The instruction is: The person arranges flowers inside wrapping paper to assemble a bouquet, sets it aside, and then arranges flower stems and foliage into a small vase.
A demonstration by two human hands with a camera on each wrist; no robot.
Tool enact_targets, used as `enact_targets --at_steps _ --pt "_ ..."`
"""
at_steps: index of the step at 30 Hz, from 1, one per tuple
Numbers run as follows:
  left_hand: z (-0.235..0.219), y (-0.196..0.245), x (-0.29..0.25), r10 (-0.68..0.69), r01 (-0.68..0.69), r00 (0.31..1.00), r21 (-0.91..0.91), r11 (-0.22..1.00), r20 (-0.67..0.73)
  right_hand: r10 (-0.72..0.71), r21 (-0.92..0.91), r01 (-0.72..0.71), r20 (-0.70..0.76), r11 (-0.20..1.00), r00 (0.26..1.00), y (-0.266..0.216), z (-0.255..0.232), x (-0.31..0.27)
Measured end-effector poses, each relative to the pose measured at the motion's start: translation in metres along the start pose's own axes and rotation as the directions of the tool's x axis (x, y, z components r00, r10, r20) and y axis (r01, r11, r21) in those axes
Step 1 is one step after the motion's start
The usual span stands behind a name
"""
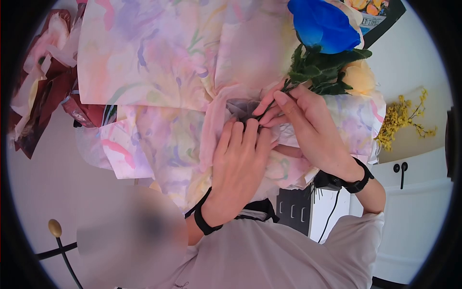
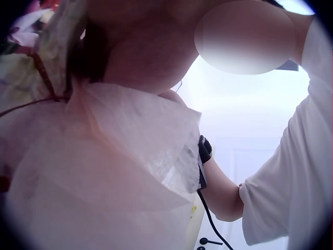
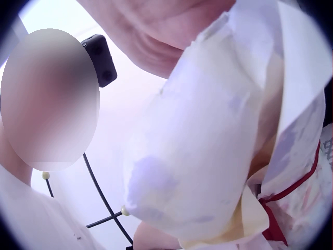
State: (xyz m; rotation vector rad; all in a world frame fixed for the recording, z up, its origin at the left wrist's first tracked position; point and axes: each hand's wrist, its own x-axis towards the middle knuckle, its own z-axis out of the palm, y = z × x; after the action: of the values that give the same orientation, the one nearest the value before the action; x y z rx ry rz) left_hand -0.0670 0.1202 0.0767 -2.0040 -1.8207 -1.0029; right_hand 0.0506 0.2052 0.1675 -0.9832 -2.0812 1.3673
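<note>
In the head view, my right hand pinches thin dark green stems near their lower part. A blue artificial rose and a cream rose stand above it, over green leaves. My left hand holds the gathered wrapping paper, fingers bent over its opening and tips tucked into the folds. Pastel floral paper spreads out above and to the left. From the left wrist, pale paper hangs beneath the hand, with dark red ribbon at its side. White-lilac paper fills the right wrist view.
At the upper left lies a bouquet in dark red wrapping. Yellow sprigs are on the right, near a white door with black handles. A grey drawer unit stands below the paper, and a black cable hangs beside it.
</note>
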Motion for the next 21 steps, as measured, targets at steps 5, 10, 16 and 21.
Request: enact_targets --at_steps 5,10,16,21 --pt "0.0 0.0 -0.001 -0.016 0.017 1.0 -0.029 0.999 0.02 -0.057 0.113 0.062 -0.048 0.992 0.997 0.003 0.007 -0.003" --pt "0.0 0.001 -0.001 -0.015 0.015 1.0 -0.01 1.0 0.02 -0.124 0.079 0.127 -0.035 0.989 0.992 0.005 0.009 -0.014" --pt "-0.001 0.002 -0.003 0.003 -0.003 0.999 -0.009 1.0 0.034 -0.279 -0.092 0.273 -0.055 0.958 0.959 0.037 0.005 -0.022" --pt "-0.002 0.005 -0.003 0.037 -0.037 0.999 0.016 0.999 -0.025 -0.364 -0.26 0.378 0.103 0.888 0.926 0.022 -0.004 -0.04"
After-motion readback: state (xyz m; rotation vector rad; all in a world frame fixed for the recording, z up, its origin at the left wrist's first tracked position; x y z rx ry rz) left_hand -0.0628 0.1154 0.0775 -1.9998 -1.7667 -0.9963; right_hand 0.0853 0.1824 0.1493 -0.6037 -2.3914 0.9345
